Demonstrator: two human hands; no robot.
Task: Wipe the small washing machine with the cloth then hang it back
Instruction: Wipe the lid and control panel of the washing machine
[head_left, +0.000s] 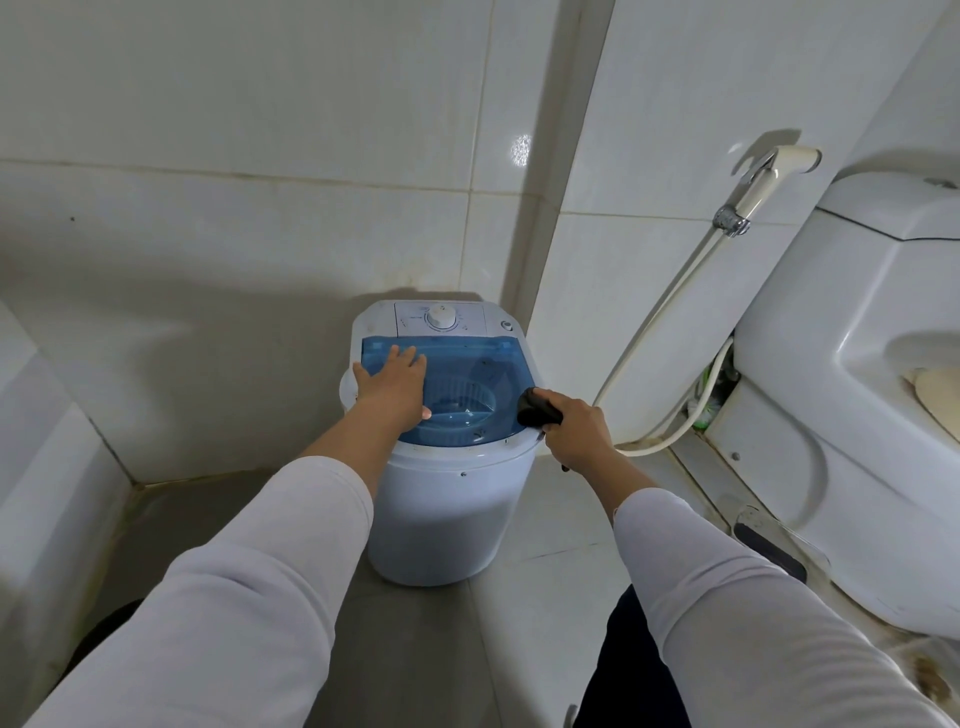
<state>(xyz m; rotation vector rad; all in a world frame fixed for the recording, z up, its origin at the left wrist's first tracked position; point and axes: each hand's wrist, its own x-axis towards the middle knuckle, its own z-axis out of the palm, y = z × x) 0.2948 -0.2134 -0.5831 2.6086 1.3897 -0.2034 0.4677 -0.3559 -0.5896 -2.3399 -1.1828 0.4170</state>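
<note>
Pressing flat, left hand (fingers apart) on washing machine lid, right hand clamping dark cloth.

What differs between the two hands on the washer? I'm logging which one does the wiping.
The left hand lies flat and open on the blue lid; the right hand is closed around a dark cloth. The left hand rests near the lid's left side; the right hand is at the washing machine's right rim. Both wear white sleeves.
</note>
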